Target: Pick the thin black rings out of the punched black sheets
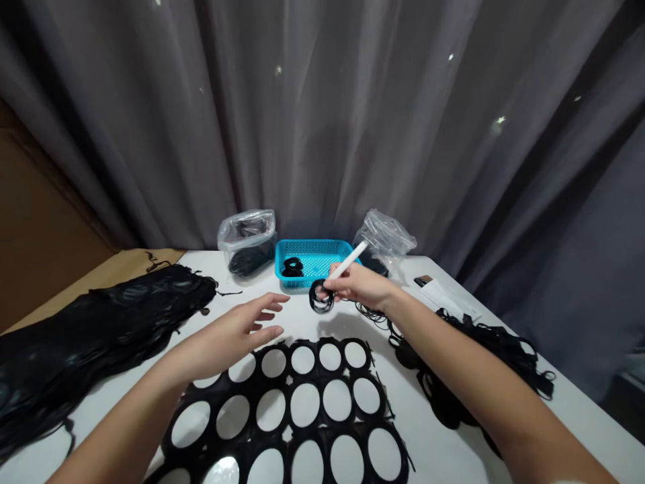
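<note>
My right hand [360, 282] is closed around a white pen-like stick [349, 259] that slants up to the right. A small bunch of black rings [321, 297] hangs at the stick's lower end, by my fingertips. To the left, my left hand [246, 329] is open with its fingers stretched out, apart from the rings. Below both hands lies a black sheet [287, 380] with rows of large round holes, the white table showing through them. Just behind the right hand stands a blue basket [282, 281] with some black rings [292, 266] in it.
Clear plastic bags with black contents stand left [246, 242] and right [385, 232] of the basket. A thick black stack [101, 329] covers the table's left side. Loose black scraps [494, 349] lie on the right, near a white packet [448, 296]. A grey curtain [322, 121] hangs behind.
</note>
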A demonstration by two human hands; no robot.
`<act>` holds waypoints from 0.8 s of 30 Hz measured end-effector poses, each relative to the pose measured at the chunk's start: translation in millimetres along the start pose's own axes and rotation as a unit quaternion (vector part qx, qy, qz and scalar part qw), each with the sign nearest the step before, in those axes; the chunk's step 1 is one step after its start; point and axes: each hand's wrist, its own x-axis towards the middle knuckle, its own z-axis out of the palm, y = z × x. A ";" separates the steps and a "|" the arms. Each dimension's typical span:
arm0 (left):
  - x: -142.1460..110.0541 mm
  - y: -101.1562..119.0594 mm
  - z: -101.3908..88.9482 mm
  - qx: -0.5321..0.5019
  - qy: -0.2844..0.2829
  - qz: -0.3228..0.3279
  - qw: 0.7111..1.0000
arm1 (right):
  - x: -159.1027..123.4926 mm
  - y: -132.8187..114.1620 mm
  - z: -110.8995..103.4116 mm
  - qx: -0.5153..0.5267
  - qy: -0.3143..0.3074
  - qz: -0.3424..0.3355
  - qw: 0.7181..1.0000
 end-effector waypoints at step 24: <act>-48.9 29.6 -10.0 0.170 -0.041 0.081 0.981 | 196.6 34.5 13.4 -0.508 0.161 -0.012 0.846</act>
